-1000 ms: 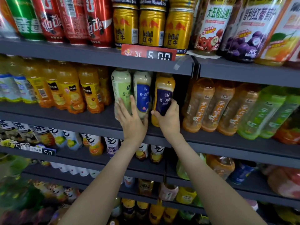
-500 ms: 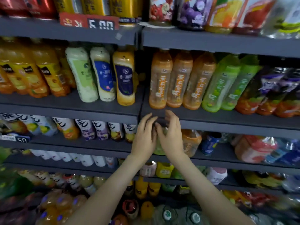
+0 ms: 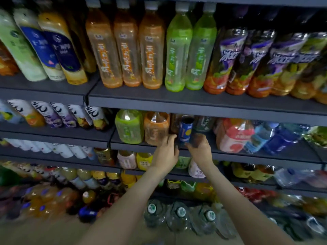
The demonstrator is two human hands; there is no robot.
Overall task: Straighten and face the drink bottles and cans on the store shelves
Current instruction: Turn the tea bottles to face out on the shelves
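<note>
Head view: the blue can [image 3: 185, 131] stands just between the left hand [image 3: 167, 153] and the right hand [image 3: 200, 150]; whether they clamp it I cannot tell.

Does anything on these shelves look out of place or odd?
Yes. A small blue can stands alone between the large orange bottle and the large red bottle. It is the only can visible among big bottles there.
</note>
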